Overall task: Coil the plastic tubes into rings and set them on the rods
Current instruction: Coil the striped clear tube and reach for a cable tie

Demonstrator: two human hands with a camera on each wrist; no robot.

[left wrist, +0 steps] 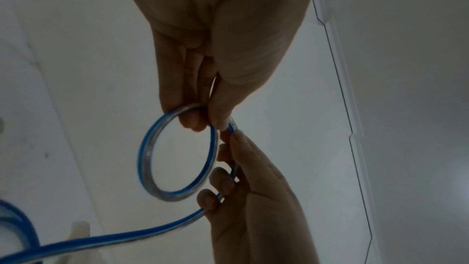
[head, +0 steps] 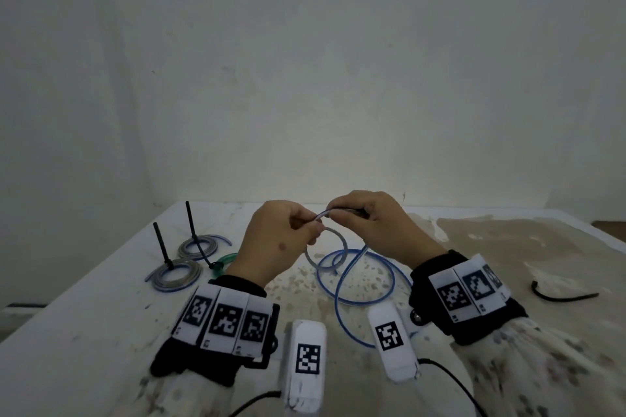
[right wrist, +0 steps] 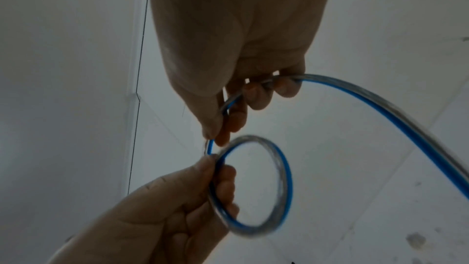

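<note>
A clear tube with a blue stripe (head: 364,252) is held above the table between both hands. My left hand (head: 305,225) pinches a small ring (left wrist: 144,154) of it between thumb and fingers. My right hand (head: 338,211) pinches the tube just beside the ring, and its other fingers curl round the tube (right wrist: 380,107) running off. The rest trails down in loose loops (head: 393,276) on the table. Two black rods (head: 190,223) (head: 162,244) stand at the left, each with a coiled ring (head: 198,246) (head: 176,276) round its base.
A green tube piece (head: 226,259) lies beside the rods, near my left wrist. A short black piece (head: 560,297) lies at the right on the stained white table (head: 101,315). A wall stands close behind the table's far edge.
</note>
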